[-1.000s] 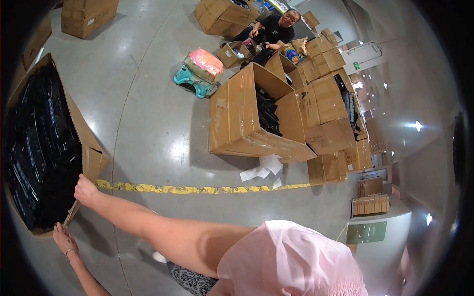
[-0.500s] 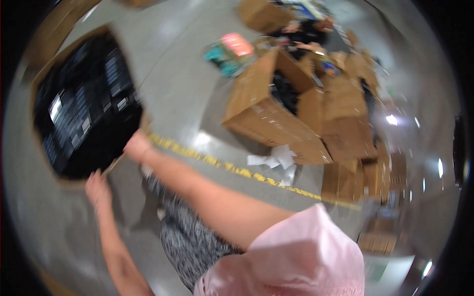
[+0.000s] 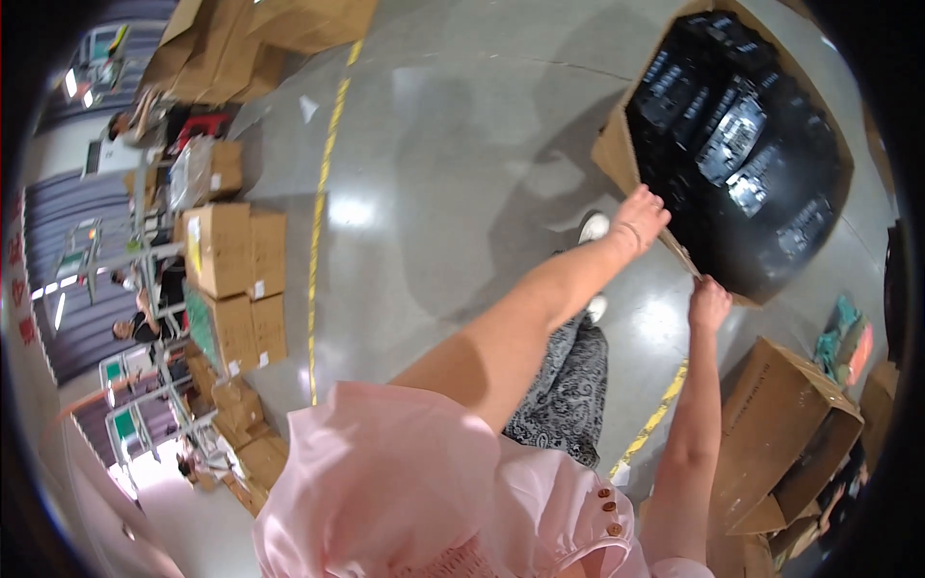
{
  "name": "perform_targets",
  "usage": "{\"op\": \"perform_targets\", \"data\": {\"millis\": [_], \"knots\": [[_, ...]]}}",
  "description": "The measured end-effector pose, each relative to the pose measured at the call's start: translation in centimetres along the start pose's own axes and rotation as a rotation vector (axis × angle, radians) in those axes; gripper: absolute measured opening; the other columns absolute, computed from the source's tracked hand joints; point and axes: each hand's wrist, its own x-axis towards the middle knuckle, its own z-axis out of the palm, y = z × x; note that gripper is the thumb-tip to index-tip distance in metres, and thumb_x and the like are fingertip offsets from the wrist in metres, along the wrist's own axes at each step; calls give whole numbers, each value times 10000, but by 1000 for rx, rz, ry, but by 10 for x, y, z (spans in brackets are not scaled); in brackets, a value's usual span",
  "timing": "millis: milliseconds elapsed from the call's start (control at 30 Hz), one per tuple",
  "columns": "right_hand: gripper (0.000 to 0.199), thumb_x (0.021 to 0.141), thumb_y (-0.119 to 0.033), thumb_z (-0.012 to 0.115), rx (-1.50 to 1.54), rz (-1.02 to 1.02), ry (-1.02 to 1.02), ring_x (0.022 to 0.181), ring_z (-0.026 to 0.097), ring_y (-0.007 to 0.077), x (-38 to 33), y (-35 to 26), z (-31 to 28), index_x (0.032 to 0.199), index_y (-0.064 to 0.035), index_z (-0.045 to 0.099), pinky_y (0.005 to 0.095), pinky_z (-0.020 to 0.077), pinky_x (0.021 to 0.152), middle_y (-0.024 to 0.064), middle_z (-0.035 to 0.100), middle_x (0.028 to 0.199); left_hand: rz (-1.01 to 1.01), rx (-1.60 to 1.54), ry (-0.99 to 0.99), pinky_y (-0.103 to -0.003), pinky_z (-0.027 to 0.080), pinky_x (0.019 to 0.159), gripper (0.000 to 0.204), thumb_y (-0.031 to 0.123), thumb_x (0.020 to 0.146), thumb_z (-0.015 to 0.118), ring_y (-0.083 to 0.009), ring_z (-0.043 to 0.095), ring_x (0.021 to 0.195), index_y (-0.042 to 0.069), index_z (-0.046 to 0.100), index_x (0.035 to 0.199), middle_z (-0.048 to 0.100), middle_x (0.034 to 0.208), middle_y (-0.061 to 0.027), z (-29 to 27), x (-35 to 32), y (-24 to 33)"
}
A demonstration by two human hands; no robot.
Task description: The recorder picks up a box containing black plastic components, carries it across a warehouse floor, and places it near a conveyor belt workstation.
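Note:
A large open cardboard box stands on the grey floor at the upper right. Shiny black plastic-wrapped packages with small pale print fill it. My left hand is closed on the near rim of the box, towards its left corner. Further right along that same edge, my right hand is closed on the rim too. Both arms reach out from my body, and the box wall partly hides the fingers.
Another open carton lies at the lower right, near a teal and pink bundle. Yellow floor tape runs down the left, with stacked cartons beyond it. People are at work benches at the far left.
My view has swung round, so the filled box has gone from the left side to the upper right. Both hands still grip its rim. Benches and stacked cartons now show at left.

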Motion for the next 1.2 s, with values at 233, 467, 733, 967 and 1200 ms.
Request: {"op": "perform_targets", "data": {"millis": [233,467,733,967,1200], "knots": [[154,756,-227,555,-39,-20,-27,705,579,270,-77,-7,41,742,-81,602,363,428,670,122,605,717,-33,57,-184,-370,170,1003,243,176,742,475,-200,413,1052,173,524,980,487,1041,-43,28,-81,34],[155,771,-214,523,-35,-64,-34,714,581,258,-258,-76,82,768,-85,610,368,428,675,108,610,746,-38,26,-289,-368,128,1022,319,239,716,519,-194,379,1102,165,511,1026,463,1102,-28,55,-279,52],[199,797,-254,493,-97,-106,-28,680,586,272,-481,-113,127,758,-93,602,380,435,661,119,609,729,-87,46,-205,-368,106,1027,357,254,694,544,-190,374,1110,170,511,1040,458,1120,-16,71,-505,120],[185,773,-261,530,-129,-87,-73,704,581,258,-648,-150,134,745,-92,603,363,426,705,107,610,728,-107,-83,-246,-367,115,1023,400,217,642,583,-207,361,1113,147,510,1028,449,1127,-47,66,-683,162],[157,765,-225,538,-101,-98,-15,719,579,256,-805,-184,170,755,-85,609,365,424,706,104,611,741,-129,-27,-241,-378,104,1026,423,207,648,572,-221,352,1118,129,483,1054,449,1107,-54,76,-847,207]]}}
